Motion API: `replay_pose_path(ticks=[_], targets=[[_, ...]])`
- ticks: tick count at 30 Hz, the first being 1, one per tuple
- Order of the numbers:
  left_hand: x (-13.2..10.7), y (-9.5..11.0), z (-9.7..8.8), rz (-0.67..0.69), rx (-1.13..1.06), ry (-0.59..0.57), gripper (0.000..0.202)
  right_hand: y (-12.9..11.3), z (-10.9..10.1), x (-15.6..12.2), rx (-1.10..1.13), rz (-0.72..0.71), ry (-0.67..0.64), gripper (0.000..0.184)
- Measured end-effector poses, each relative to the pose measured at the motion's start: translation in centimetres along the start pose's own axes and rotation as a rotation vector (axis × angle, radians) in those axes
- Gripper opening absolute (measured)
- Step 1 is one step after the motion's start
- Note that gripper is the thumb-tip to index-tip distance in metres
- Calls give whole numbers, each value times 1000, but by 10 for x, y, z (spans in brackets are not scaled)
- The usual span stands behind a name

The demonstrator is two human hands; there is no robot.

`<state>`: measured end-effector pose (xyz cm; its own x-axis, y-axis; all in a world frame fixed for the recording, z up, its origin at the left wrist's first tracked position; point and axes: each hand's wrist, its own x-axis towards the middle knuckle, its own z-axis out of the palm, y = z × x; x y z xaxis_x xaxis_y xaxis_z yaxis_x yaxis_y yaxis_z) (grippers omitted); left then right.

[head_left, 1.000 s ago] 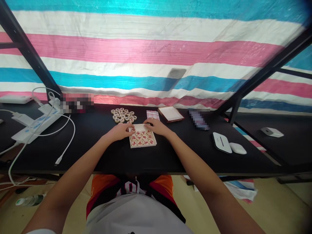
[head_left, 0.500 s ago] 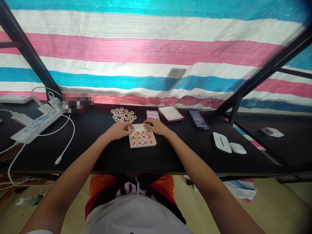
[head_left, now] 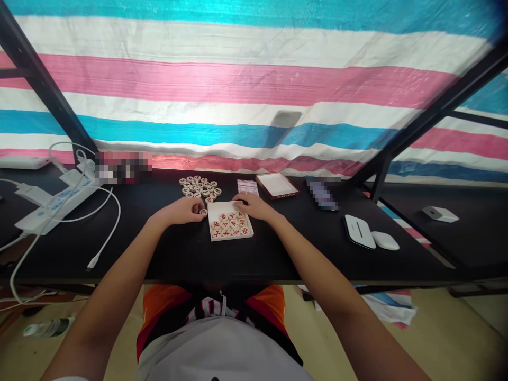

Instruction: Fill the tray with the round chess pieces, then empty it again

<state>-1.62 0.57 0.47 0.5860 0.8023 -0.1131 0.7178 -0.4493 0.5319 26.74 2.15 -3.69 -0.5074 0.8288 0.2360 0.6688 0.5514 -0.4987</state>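
Note:
Between thumb and fingers my left hand (head_left: 183, 210) pinches a Chinese chess piece (head_left: 203, 212) with a red character, just off the left side of a white box (head_left: 216, 208). Inside the box lie rows of round red-lettered pieces (head_left: 234, 224), filling the near part; its far left part shows bare white bottom. My right hand (head_left: 256, 205) grips the box's far right edge, fingers curled over the rim. Beyond my left hand several loose chess pieces (head_left: 200, 185) lie grouped on the black desk, mostly dark-lettered. One red-lettered piece (head_left: 209, 200) sits close to the box's far left corner.
Behind the box are a red-and-white paper (head_left: 247, 187) and an open box lid (head_left: 278, 186). To the right lie a blurred phone-like object (head_left: 322, 194), a white flat case (head_left: 360, 232) and a white mouse (head_left: 386, 241). A power strip (head_left: 55, 203) with white cables occupies the left.
My left hand has moved left, carrying the red-lettered piece out from the box's far left corner to beside the box. My right hand stays on the box edge.

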Motion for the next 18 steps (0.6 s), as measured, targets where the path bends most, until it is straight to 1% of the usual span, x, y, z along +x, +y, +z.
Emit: replay_pose_path(ticks=[4,7,11,18], targets=[[4,-4,2,-11,33,20,35,0,-1,0,-4,3,-7,24],[5,-7,3,-22,70,63,36,-1,-1,-1,-7,6,-9,24],[7,-9,4,-33,101,134,32,0,0,0,-8,1,-1,24],[11,-8,9,3,96,152,19,0,0,0,-7,5,-5,25]])
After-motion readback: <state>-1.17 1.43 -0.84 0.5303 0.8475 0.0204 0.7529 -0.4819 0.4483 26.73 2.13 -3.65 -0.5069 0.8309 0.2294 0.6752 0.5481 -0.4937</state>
